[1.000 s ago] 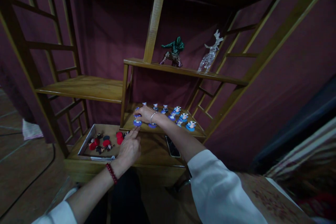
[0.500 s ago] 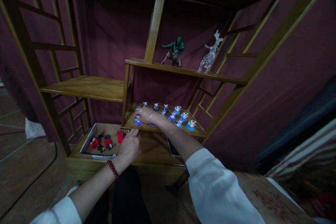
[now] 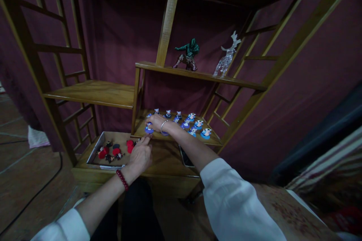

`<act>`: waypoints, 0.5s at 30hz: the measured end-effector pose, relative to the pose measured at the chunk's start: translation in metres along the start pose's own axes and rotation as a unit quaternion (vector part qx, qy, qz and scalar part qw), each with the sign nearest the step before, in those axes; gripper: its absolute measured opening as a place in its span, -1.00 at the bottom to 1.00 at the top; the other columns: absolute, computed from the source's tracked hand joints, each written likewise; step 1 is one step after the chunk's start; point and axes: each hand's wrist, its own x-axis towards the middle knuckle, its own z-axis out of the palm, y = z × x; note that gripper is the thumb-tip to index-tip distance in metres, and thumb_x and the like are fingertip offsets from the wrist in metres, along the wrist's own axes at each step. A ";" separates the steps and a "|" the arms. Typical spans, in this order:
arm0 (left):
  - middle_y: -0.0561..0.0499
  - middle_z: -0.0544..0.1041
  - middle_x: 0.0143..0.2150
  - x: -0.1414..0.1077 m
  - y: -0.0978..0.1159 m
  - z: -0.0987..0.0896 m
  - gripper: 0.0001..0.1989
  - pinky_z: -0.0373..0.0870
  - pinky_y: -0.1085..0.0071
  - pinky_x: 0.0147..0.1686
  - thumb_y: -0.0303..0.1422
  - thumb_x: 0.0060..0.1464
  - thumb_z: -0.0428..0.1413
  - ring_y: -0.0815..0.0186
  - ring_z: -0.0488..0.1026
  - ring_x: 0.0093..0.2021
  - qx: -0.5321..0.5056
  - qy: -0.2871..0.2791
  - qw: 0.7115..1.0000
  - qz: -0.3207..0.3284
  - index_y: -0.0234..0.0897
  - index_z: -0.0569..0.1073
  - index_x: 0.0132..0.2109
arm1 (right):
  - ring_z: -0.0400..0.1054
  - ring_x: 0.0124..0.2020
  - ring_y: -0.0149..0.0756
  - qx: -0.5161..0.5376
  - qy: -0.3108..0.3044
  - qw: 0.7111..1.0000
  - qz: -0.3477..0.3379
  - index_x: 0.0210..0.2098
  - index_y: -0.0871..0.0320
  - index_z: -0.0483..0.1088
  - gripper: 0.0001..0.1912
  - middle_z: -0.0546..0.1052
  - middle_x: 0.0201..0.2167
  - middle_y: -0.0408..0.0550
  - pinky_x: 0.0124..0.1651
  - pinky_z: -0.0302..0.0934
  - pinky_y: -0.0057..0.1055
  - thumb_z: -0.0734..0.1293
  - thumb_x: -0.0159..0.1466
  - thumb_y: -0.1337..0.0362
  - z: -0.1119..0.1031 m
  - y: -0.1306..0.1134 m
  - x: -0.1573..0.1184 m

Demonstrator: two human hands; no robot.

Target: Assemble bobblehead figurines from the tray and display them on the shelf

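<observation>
Several small figurines on blue and purple bases stand in rows on the low wooden shelf (image 3: 175, 138). My right hand (image 3: 158, 123), with a silver bracelet, reaches over its left part, fingers bent down at a purple-based figurine (image 3: 149, 128); the fingertips are partly hidden. Just in front, my left hand (image 3: 141, 155) has its fingers stretched toward the shelf's front edge, near the same figurine. It wears a red bead bracelet (image 3: 122, 180). Left of it, a cardboard box (image 3: 97, 144) holds several red-based figurines (image 3: 103, 152), lying loosely.
A dark phone (image 3: 186, 157) lies under my right forearm. On the upper shelf (image 3: 203, 76) stand a green crouching figure (image 3: 187, 55) and a clear deer (image 3: 227, 57). Wooden posts and lattice sides frame the shelves.
</observation>
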 end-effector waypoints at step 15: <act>-0.19 0.27 0.13 0.000 0.003 -0.007 -0.71 0.16 0.26 0.11 -0.58 -0.11 -0.08 0.16 0.13 0.17 0.020 -0.034 0.999 -0.010 -0.44 0.48 -0.26 | 0.37 -0.18 -0.28 -0.002 -0.002 1.000 0.007 -0.13 0.10 0.40 -0.68 0.50 -0.19 -0.02 -0.20 0.16 -0.50 0.20 0.13 0.34 0.004 -0.003 0.001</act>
